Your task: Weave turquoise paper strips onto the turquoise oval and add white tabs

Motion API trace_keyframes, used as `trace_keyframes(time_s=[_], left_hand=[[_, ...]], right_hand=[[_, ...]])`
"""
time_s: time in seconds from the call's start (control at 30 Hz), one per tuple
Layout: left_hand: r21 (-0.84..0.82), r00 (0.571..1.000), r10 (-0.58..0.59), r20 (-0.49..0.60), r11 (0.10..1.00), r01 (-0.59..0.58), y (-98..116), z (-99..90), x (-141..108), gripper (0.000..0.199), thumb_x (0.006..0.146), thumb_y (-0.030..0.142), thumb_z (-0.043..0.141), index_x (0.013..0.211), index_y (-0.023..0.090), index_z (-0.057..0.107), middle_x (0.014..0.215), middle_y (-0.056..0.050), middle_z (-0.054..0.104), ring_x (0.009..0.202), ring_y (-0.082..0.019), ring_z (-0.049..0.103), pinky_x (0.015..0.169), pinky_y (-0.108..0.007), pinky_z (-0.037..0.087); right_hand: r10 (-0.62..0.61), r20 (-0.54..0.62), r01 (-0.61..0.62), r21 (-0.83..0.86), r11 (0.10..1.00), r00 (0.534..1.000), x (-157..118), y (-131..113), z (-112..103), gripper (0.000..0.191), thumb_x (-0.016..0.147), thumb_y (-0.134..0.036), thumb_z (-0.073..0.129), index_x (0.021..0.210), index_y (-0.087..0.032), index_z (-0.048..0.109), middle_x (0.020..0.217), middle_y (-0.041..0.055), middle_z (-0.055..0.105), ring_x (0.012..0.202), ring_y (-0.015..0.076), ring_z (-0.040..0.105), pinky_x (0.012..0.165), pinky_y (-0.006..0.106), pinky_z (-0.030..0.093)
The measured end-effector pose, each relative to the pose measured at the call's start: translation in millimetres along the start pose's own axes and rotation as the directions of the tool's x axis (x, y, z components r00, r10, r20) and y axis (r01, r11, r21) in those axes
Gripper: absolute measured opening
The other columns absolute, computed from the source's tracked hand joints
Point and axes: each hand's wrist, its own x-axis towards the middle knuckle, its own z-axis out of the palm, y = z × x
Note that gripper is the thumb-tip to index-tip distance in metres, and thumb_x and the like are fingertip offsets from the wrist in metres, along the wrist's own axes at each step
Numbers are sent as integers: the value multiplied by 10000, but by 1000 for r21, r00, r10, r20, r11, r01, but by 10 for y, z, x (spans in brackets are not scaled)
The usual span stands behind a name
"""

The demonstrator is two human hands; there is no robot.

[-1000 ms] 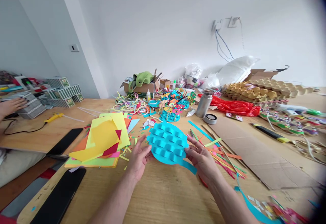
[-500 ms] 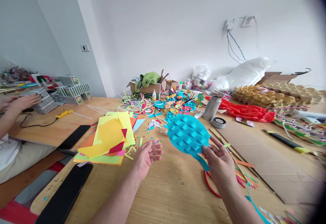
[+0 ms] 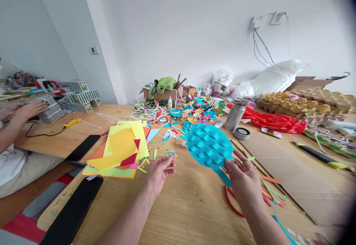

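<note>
While the fingers of a person's right hand [image 3: 244, 174] clamp the lower right edge of a round, bright-blue paper disc with a raised, woven-looking surface [image 3: 210, 144], the left hand [image 3: 158, 174] hovers over the pale wooden desk [image 3: 189, 211], its fingers loosely curled and parted, well apart from the disc. The disc tilts upward ahead of the right fingers and to their left, with a flat blue paper strip [image 3: 224, 177] trailing from its lower edge just beside them. Below those fingers, a thin red ring [image 3: 231, 206] shows partly behind the hand. To the left of the left fingers lies a loose stack of yellow, orange and green paper sheets [image 3: 115, 144]; just beyond them is a scatter of tiny multicoloured bits [image 3: 171, 152]. Beyond the right fingers stand a silver, metal-looking bottle [image 3: 235, 117] and, near its base, a round grey-and-black piece [image 3: 241, 133]. A flat brown cardboard sheet [image 3: 289, 174] stretches to their right. Far to the left of both hands' fingers, a co-worker's hand [image 3: 33, 109] touches a grey box with pale stripes [image 3: 51, 111].
</note>
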Motion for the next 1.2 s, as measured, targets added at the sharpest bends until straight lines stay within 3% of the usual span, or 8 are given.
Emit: trace_keyframes(time_s=[0.5,0.7,0.8,0.9,0.97,1.07,1.13,1.2], left_hand=[[-16,988,-93,120,995,95,71,41,-53,593,813,596,585,924,33,732,907,-194,723,740,-210,654,616,-302,540],[-45,974,-149,172,986,159,135,90,-112,626,839,605,536,975,21,715,915,-211,719,728,-210,654,621,-298,526],[-42,998,-27,54,999,29,155,84,-114,555,770,585,646,921,57,721,788,-135,704,630,-152,603,561,-245,484],[114,986,153,-67,983,-145,160,45,-104,512,786,568,639,963,93,709,752,-86,667,592,-126,553,524,-228,447],[362,920,387,-64,868,-340,152,24,-124,438,824,498,627,1078,146,681,900,-96,671,712,-157,593,606,-259,485],[681,658,717,230,365,-635,133,30,-209,429,855,293,624,1279,255,572,1263,-106,553,1142,-247,529,936,-383,455],[714,515,725,458,46,-699,126,57,-279,523,862,191,591,1365,286,485,1418,-109,408,1324,-283,367,1069,-462,338],[696,473,648,597,-126,-707,128,83,-333,544,867,152,564,1383,289,462,1486,-109,307,1387,-306,263,1106,-504,271]], right_hand=[[-279,80,290,-292,911,957,-71,132,-28,552,740,-373,741,1237,-238,545,772,-28,561,706,134,564,638,269,493],[-696,386,771,-501,393,605,-179,295,-87,518,838,-147,627,1324,-248,481,972,59,643,883,195,625,830,397,498],[-717,570,885,-444,142,401,-199,249,-93,665,813,-13,602,1397,-263,405,987,67,675,902,204,633,805,379,505],[-694,646,906,-423,19,316,-204,151,-76,739,799,43,587,1438,-252,362,975,77,686,920,212,620,765,347,513],[-676,678,909,-415,-27,289,-211,105,-70,762,791,61,587,1450,-242,356,958,79,685,908,213,612,741,336,514],[-653,718,924,-374,-71,240,-235,83,-76,792,771,83,600,1466,-202,347,958,100,688,889,221,605,727,346,511],[-630,746,938,-338,-81,214,-256,86,-81,803,763,86,612,1473,-171,338,989,124,687,909,230,602,742,361,511],[-601,774,950,-304,-73,201,-276,91,-80,803,765,82,619,1477,-150,329,1005,137,687,938,238,598,757,371,513]])
